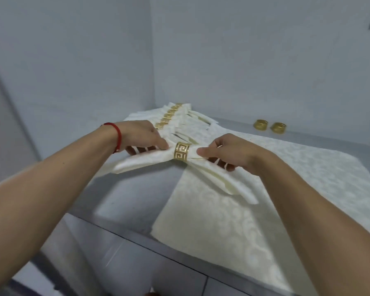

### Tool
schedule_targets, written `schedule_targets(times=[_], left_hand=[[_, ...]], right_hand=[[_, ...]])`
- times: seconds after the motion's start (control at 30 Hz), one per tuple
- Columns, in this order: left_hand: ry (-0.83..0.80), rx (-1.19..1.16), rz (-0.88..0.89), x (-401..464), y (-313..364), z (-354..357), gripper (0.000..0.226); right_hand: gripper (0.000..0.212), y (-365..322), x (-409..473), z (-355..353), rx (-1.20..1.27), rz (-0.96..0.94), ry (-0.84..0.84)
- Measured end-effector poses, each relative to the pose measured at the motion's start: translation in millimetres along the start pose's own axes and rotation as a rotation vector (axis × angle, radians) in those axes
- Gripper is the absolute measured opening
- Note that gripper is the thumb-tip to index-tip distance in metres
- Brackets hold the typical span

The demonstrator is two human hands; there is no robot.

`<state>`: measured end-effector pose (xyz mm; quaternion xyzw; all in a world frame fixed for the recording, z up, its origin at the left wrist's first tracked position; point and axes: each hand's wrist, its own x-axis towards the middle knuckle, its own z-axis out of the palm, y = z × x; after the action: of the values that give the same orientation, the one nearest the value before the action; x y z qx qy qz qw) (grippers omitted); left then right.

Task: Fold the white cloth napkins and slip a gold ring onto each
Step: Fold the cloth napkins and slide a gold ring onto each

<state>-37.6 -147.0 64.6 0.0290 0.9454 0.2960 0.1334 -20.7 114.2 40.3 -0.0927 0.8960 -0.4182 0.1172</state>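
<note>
Head view: napkin (150, 160) pleated, held above table (135, 197), gold ring (181, 151) at its middle, fret-cut metal band. Left hand (143, 136) pinched cloth just left of ring; right hand (226, 151) pinched cloth just right, fingers curled under. Judged: ring seated, ends needing fanning. Done: row of ringed napkins (171, 116) stacked behind left hand. Left: flat napkins (222, 221), damask swirl weave, lying on table; two spare rings (269, 126) near wall.

We see two bare forearms with no sleeves; a thin red cord bracelet (118, 135) circles the left wrist, and fingers (220, 162) show pale-striped nails.
</note>
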Motion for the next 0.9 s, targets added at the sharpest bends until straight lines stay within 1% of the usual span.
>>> schedule_targets(times=[0.13,0.2,0.27,0.4,0.5,0.6,0.7,0.73,0.8,0.87,0.9], left_hand=[[0.106,-0.004,-0.095,-0.8,-60.3,-31.5,0.029],[0.166,0.0,-0.099,2.7,-80.3,-37.5,0.03],[0.225,0.033,-0.083,8.6,-92.2,-38.3,0.024],[0.356,0.101,-0.049,24.2,-93.2,-32.7,0.014],[0.393,0.12,-0.037,41.1,-94.3,-28.1,0.011],[0.414,0.087,-0.05,56.4,-103.3,-23.1,0.023],[0.467,0.032,-0.054,62.9,-113.3,-18.8,0.026],[0.505,0.03,-0.055,64.1,-115.5,-16.3,0.028],[0.64,0.099,-0.03,61.3,-114.2,-9.0,0.028],[0.783,0.175,0.058,49.9,-99.2,3.9,0.023],[0.809,0.207,0.133,40.9,-82.7,14.6,0.023]], right_hand=[[0.04,-38.5,43.2,60.9,-0.052,-0.026,0.062],[0.044,-47.4,63.5,87.7,-0.088,-0.032,0.132],[0.048,-49.9,82.8,108.3,-0.151,-0.034,0.224],[0.037,-48.1,112.1,127.8,-0.193,-0.013,0.399],[0.035,-46.2,125.0,134.9,-0.256,0.019,0.479],[0.036,-44.6,128.7,139.6,-0.309,0.01,0.502],[0.031,-45.4,122.9,135.0,-0.309,-0.021,0.521],[0.03,-44.8,119.1,129.3,-0.3,-0.035,0.54],[0.028,-40.1,111.1,114.6,-0.278,-0.048,0.577],[0.027,-29.3,102.0,94.0,-0.252,-0.034,0.621],[0.028,-18.5,92.9,79.9,-0.249,-0.013,0.657]])
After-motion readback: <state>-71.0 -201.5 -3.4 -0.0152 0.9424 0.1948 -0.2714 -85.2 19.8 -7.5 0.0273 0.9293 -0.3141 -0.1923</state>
